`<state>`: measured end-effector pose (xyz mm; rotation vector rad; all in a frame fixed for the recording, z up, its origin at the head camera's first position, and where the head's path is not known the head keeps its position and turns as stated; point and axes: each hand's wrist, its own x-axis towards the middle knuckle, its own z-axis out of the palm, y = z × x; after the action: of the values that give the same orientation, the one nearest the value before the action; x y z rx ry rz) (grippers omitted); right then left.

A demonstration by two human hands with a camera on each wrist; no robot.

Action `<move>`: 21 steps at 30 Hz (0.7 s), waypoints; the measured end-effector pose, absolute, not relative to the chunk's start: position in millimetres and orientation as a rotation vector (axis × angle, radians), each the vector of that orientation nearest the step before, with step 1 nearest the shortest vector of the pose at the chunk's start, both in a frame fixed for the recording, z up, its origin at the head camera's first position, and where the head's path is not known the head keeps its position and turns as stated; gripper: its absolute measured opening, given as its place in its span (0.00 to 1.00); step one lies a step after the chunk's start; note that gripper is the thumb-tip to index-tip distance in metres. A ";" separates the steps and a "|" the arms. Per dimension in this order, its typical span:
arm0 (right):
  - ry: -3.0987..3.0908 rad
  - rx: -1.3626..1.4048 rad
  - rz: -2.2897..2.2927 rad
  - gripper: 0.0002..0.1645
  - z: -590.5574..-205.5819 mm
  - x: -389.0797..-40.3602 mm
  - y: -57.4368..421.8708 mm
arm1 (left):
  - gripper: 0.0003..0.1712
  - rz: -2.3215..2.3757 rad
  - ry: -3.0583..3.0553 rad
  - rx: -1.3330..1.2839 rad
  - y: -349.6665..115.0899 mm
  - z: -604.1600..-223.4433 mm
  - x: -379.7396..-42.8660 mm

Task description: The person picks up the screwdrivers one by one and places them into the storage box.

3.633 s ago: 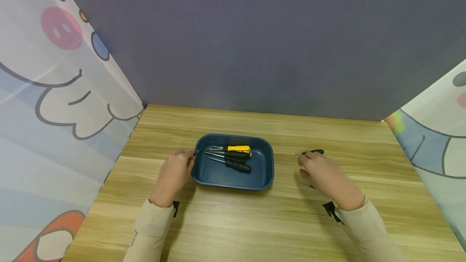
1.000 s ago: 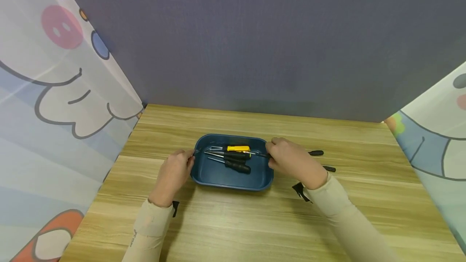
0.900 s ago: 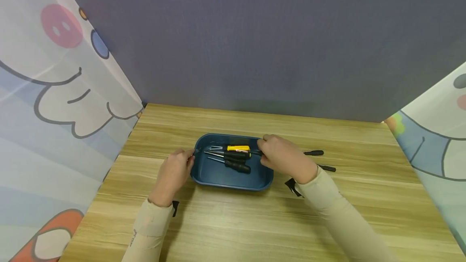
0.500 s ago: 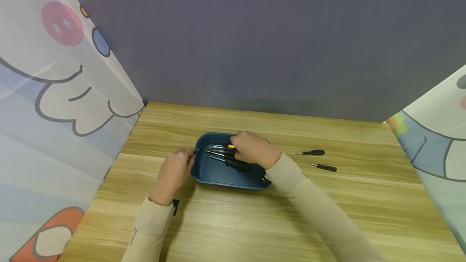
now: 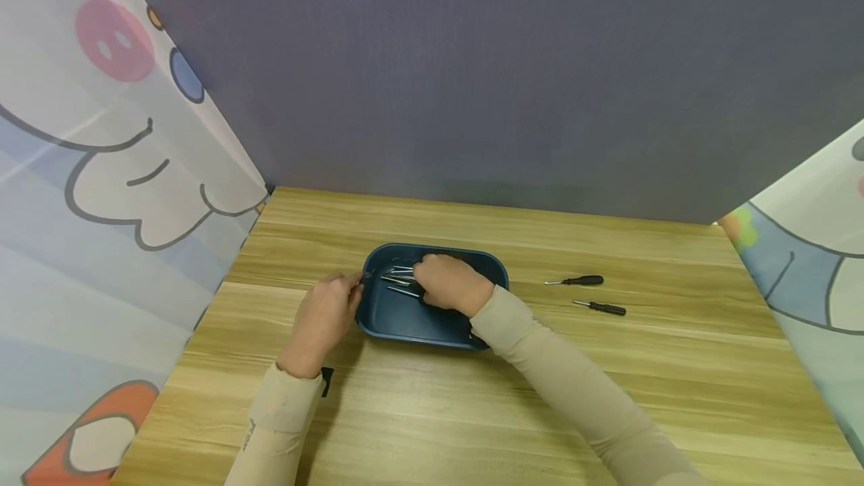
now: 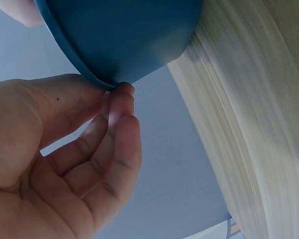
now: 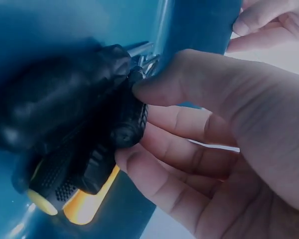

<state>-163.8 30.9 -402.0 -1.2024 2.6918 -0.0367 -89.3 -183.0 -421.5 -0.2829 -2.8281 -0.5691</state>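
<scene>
My left hand [image 5: 324, 321] pinches the left rim of a dark blue tray [image 5: 398, 319] between thumb and fingertips; the left wrist view shows this grip on the tray wall [image 6: 134, 40] up close. Inside the tray, my right hand [image 5: 451, 283] pinches a small black-handled screwdriver [image 7: 127, 117], thumb on one side and fingers on the other. It is right over the other screwdrivers: a thick black handle [image 7: 65, 97], a black-and-yellow handle [image 7: 52, 179] and a yellow handle [image 7: 92, 201]. Their metal shafts [image 5: 400, 276] point left; in the head view the hand covers most handles.
On the wooden table [image 5: 405, 411], right of the tray, lie a black screwdriver [image 5: 583, 280] and a second, ridged black screwdriver [image 5: 606, 308], tips to the left. A grey panel [image 5: 472, 81] stands behind the table, and printed cloth [image 5: 101, 171] hangs at the left.
My right hand has moved left from the table into the tray, carrying a small black screwdriver, and is now lower over the pile. My left hand stays on the rim.
</scene>
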 end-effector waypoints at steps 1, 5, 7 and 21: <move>2.692 -1.209 -0.035 0.07 -402.4 -163.4 30.8 | 0.12 -0.571 -2.830 -0.283 -182.8 -421.6 -89.4; 2.695 -1.217 -0.035 0.07 -402.2 -161.7 31.9 | 0.12 -0.573 -2.834 -0.284 -182.1 -421.3 -89.2; 2.703 -1.221 -0.037 0.07 -400.5 -160.9 33.1 | 0.12 -0.572 -2.832 -0.282 -182.0 -421.0 -88.7; 2.788 -1.273 0.028 0.09 -380.2 -157.2 51.9 | 0.12 -0.567 -2.810 -0.288 -183.1 -420.2 -88.4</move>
<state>-157.2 51.9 -380.2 -1.2731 2.7879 0.0279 -88.4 -183.1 -420.2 -0.2876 -2.8097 -0.5675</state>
